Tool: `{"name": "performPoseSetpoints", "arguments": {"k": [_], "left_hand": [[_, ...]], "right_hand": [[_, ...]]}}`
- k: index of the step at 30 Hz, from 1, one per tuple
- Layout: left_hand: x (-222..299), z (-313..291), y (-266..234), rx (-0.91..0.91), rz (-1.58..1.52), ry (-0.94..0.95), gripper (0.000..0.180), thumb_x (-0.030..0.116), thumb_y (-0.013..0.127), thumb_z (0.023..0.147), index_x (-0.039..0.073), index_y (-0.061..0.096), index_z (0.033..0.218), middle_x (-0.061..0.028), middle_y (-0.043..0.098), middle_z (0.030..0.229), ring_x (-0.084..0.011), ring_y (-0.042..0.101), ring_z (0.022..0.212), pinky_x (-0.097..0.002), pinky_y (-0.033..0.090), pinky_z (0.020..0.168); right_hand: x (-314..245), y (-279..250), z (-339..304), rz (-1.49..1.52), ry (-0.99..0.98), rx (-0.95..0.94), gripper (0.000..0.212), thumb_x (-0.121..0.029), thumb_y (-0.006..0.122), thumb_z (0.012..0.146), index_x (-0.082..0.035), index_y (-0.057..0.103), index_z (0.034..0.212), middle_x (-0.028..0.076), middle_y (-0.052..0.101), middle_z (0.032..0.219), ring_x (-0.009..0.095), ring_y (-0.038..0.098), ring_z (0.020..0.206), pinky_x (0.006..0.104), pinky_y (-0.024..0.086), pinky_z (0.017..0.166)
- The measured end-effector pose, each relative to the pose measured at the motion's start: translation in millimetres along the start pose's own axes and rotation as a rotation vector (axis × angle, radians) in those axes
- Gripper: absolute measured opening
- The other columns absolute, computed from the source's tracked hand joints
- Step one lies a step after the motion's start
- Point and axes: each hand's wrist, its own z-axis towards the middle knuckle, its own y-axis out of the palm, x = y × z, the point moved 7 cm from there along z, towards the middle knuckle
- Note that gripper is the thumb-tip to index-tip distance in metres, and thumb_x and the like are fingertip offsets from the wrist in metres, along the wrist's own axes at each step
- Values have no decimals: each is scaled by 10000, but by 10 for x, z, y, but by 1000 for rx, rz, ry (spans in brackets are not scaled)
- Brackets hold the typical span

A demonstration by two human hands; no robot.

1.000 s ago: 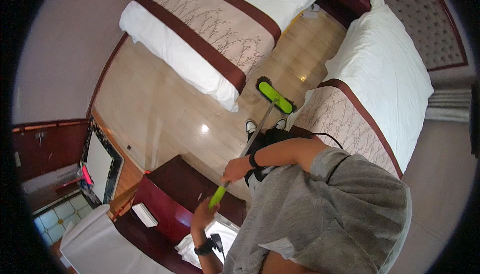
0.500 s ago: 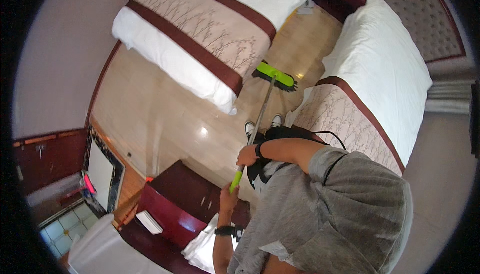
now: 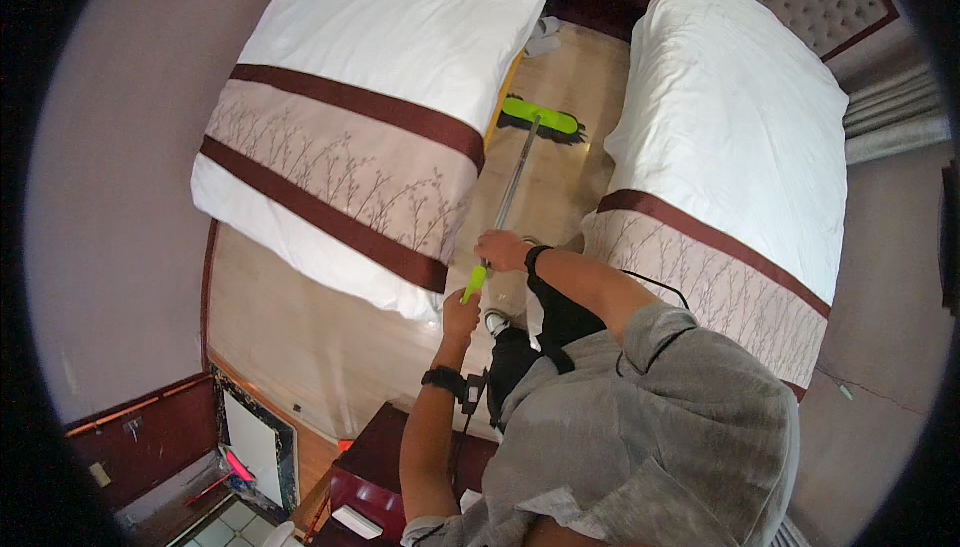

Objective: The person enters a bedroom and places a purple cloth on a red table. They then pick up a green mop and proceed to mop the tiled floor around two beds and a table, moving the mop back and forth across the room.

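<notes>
Both my hands grip a push broom with a bright green head and dark bristles, its bristles down on the floor between two beds. My left hand is closed around the green grip at the near end of the handle. Farther up, my right hand wraps the grey metal pole just beyond that grip. Black bands circle both wrists. One sneaker shows below the pole, while the other is mostly hidden by my right arm.
Beds with white covers and patterned runners stand left and right of the strip of floor. White slippers lie at its far end beside the left bed. Dark red furniture is close behind my left arm.
I have stepped forward into the gap between the beds. The broom head has moved farther in along the floor, both hands still on the handle.
</notes>
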Motion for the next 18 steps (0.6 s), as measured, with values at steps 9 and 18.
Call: {"name": "performPoseSetpoints", "arguments": {"k": [9, 18], "left_hand": [[870, 1410, 1497, -173, -100, 16, 192, 265, 566, 919, 86, 534, 858, 26, 438, 566, -65, 378, 406, -225, 284, 359], [465, -16, 123, -57, 333, -118, 301, 326, 524, 925, 39, 573, 849, -5, 511, 590, -112, 486, 502, -283, 391, 454]], "right_hand": [[1831, -738, -196, -122, 173, 229, 215, -175, 638, 768, -110, 627, 972, 63, 588, 981, 266, 555, 964, 403, 481, 804], [235, -133, 133, 195, -347, 14, 165, -203, 643, 717, -127, 598, 857, 92, 616, 805, 311, 598, 874, 449, 460, 710]]}}
